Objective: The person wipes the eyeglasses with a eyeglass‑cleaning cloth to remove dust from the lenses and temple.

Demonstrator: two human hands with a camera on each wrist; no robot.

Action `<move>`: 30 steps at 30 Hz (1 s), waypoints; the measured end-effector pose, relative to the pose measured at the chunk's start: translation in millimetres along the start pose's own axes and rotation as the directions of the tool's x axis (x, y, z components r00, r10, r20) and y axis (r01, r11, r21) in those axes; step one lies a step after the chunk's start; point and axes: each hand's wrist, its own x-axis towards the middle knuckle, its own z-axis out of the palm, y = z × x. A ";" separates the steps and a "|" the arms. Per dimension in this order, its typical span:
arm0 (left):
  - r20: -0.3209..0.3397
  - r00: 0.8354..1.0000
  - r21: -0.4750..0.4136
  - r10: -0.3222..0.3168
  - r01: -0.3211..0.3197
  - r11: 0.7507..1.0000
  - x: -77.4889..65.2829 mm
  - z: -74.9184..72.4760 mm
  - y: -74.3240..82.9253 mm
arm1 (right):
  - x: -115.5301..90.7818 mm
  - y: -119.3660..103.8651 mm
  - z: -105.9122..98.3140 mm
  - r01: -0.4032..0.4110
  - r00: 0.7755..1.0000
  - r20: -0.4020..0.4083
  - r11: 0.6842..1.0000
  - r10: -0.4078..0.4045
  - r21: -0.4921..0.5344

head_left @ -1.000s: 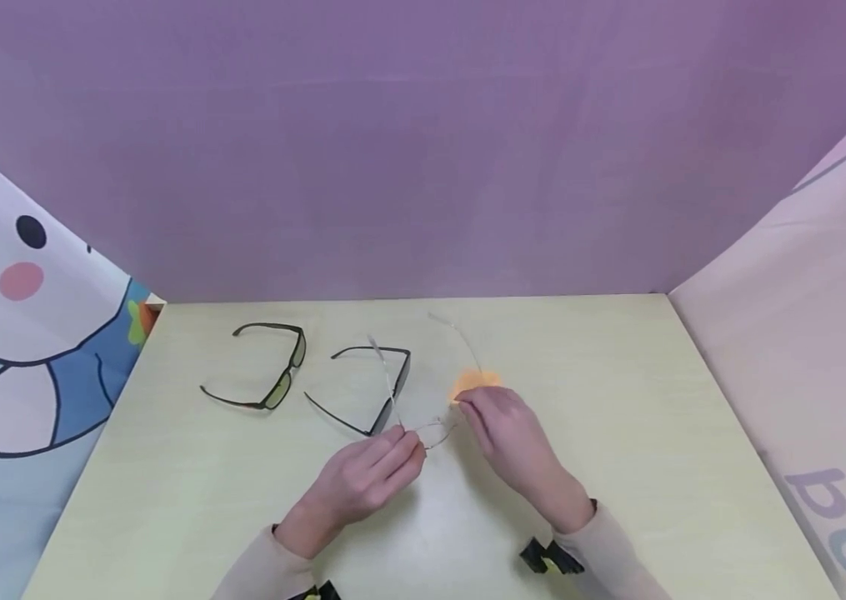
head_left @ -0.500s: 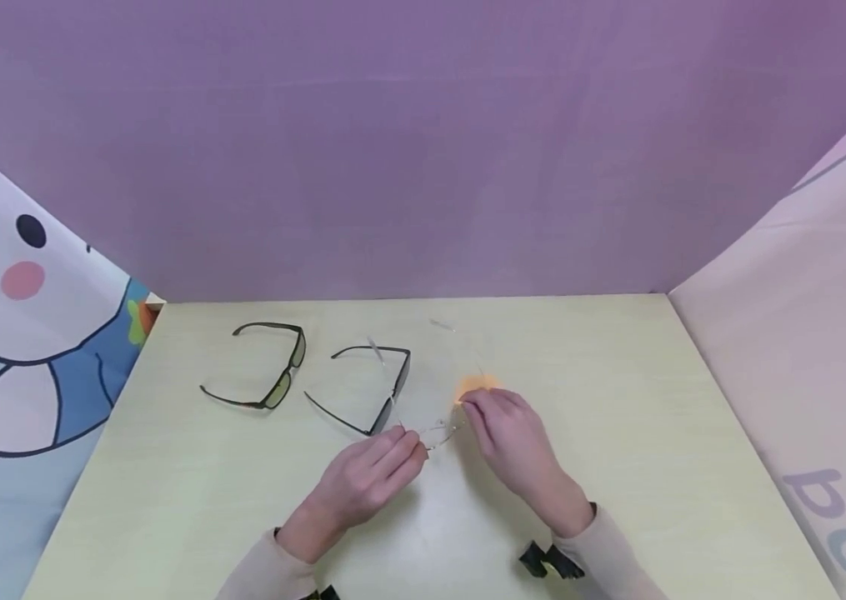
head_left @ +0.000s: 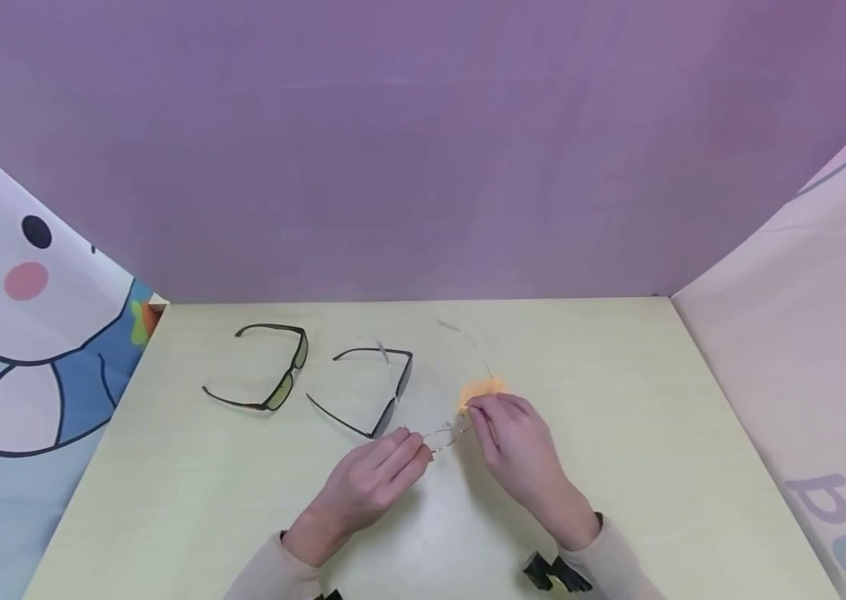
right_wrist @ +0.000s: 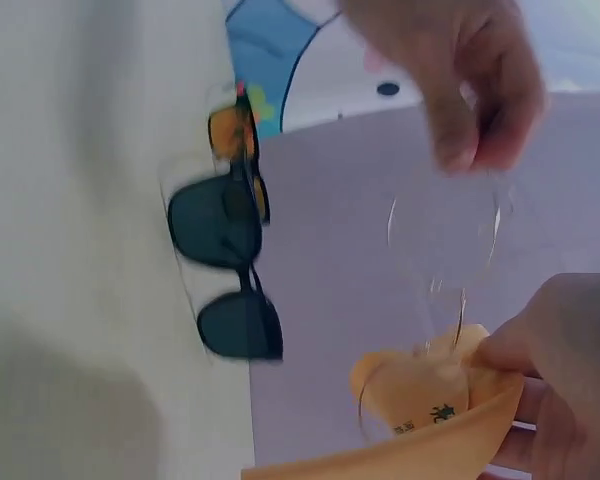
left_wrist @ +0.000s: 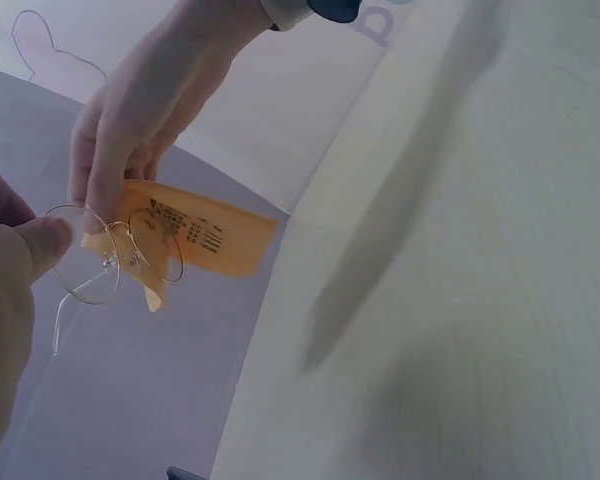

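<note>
Thin wire-rimmed eyeglasses with clear lenses are held up off the table, temples unfolded and pointing away in the head view. My left hand pinches the rim at their left end between thumb and fingers. At the other lens, my right hand pinches an orange cloth, with the lens right at the cloth. Dark printed characters show on the cloth in the left wrist view. Part of the right-hand lens is hidden by the fingers and cloth in the head view.
Two pairs of dark-framed glasses lie unfolded on the pale table: one with greenish lenses at the left, one with dark lenses beside it. A purple backdrop rises behind the table, with printed cloth on both sides.
Both hands, the eyeglasses and the cloth have shifted slightly right and nearer. The eyeglasses' temples blurred half a second ago and look sharper now. Each hand keeps its hold.
</note>
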 end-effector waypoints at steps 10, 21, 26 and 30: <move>-0.018 1.000 -0.014 -0.011 0.011 1.000 1.6 2.2 1.5 | -0.3 8.0 -1.8 0.022 0.997 -0.070 0.993 -0.030 -0.112; -0.009 1.000 -0.021 -0.013 0.013 1.000 4.2 4.4 4.0 | 1.1 6.9 -6.1 0.042 0.998 -0.043 0.999 -0.042 0.008; -0.021 1.000 -0.026 0.023 -0.023 0.999 3.4 5.0 6.3 | 1.1 9.3 -6.4 0.022 1.000 -0.003 0.997 -0.022 -0.072; -0.016 0.999 -0.032 0.038 -0.038 0.999 3.0 4.2 6.7 | -0.7 7.8 -4.1 0.015 0.999 0.033 0.999 -0.014 -0.030</move>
